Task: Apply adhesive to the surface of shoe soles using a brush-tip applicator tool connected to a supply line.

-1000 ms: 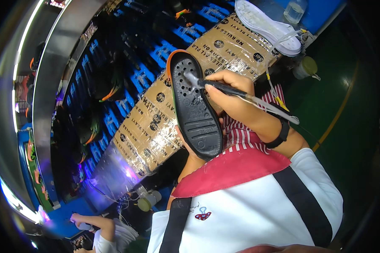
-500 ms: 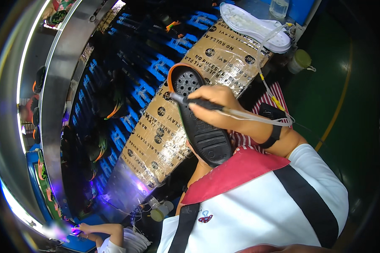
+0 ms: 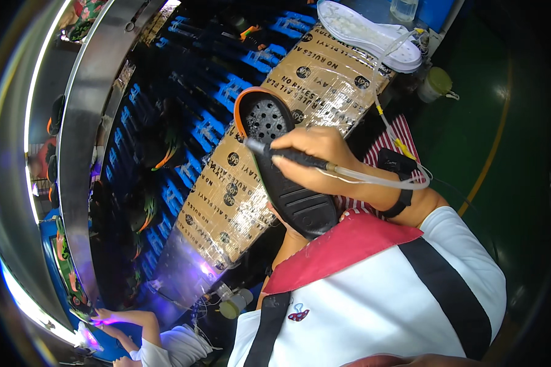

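A black shoe sole [image 3: 309,214] with an orange rim round its holed end is held tilted above the cardboard-covered bench. My left hand [image 3: 275,214] grips it from beneath near the plain end; most of that hand is hidden behind the sole. My right hand [image 3: 315,153] pinches a black-handled brush [image 3: 295,156] like a pen. The brush's grey tip lies at the sole's left edge, just below the orange rim. A clear tube [image 3: 364,175] runs from the brush's back end past my right wrist.
A large white sole [image 3: 370,33] lies at the far end of the cardboard-covered bench [image 3: 312,70], near a clear jar [image 3: 404,8]. A lidded tub [image 3: 436,84] sits to its right. Left runs a dark rack with blue holders [image 3: 232,92]. Another person's arm [image 3: 138,319] is at lower left.
The sole's holed end has swung slightly left and up. The brush tip has moved a little down along its left edge. The other person's arm has shifted.
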`<state>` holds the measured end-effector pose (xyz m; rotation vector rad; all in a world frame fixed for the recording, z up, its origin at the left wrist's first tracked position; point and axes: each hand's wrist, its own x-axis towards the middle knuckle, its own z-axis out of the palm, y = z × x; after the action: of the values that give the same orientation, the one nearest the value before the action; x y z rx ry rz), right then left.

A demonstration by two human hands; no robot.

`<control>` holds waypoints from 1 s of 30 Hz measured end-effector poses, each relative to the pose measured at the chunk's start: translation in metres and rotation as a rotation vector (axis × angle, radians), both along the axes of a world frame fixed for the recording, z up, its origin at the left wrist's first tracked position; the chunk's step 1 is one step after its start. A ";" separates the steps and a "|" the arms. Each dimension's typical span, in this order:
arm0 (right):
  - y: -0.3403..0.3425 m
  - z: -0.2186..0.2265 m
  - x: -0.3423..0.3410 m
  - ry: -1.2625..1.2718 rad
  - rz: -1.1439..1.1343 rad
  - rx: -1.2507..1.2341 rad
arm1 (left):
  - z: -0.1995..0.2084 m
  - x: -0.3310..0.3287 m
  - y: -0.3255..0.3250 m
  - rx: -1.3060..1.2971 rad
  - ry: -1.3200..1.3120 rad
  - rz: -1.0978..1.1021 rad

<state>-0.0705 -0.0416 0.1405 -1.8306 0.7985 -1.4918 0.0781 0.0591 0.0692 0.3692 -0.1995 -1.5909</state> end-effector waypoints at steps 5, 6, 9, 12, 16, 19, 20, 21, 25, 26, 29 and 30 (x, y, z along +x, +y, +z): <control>0.003 -0.010 0.002 0.164 -0.036 -0.087 | -0.013 -0.021 -0.017 -0.008 0.034 -0.058; 0.008 -0.008 0.005 0.226 0.012 -0.139 | -0.012 -0.023 -0.018 -0.012 0.029 -0.057; 0.012 -0.010 0.008 0.068 0.198 -0.118 | -0.011 -0.024 -0.021 -0.017 0.027 -0.051; 0.013 0.000 0.001 0.028 0.098 -0.044 | -0.016 -0.029 -0.025 -0.027 0.036 -0.054; 0.017 -0.011 0.004 0.124 0.109 -0.014 | -0.015 -0.032 -0.030 -0.053 0.043 -0.043; 0.019 -0.010 0.002 0.056 0.337 0.026 | -0.012 -0.028 -0.033 -0.072 0.049 -0.038; 0.019 -0.010 0.001 -0.010 0.421 0.097 | -0.011 -0.026 -0.032 -0.079 0.052 -0.038; 0.020 -0.005 -0.003 -0.049 0.411 0.157 | -0.008 -0.025 -0.032 -0.085 0.059 -0.038; 0.024 -0.013 -0.003 0.028 0.282 0.110 | 0.001 -0.027 -0.041 -0.135 0.100 -0.057; 0.024 -0.012 -0.004 0.079 0.353 0.077 | -0.003 -0.026 -0.043 -0.145 0.111 -0.054; 0.031 -0.013 -0.001 -0.007 0.492 0.065 | -0.016 -0.011 -0.055 -0.271 0.157 -0.084; 0.030 -0.010 -0.004 -0.016 0.558 0.108 | -0.015 -0.009 -0.058 -0.346 0.161 -0.081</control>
<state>-0.0743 -0.0117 0.1300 -1.7649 0.3089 -1.0777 0.0693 0.0016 0.0537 -0.0355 -0.3628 -1.6218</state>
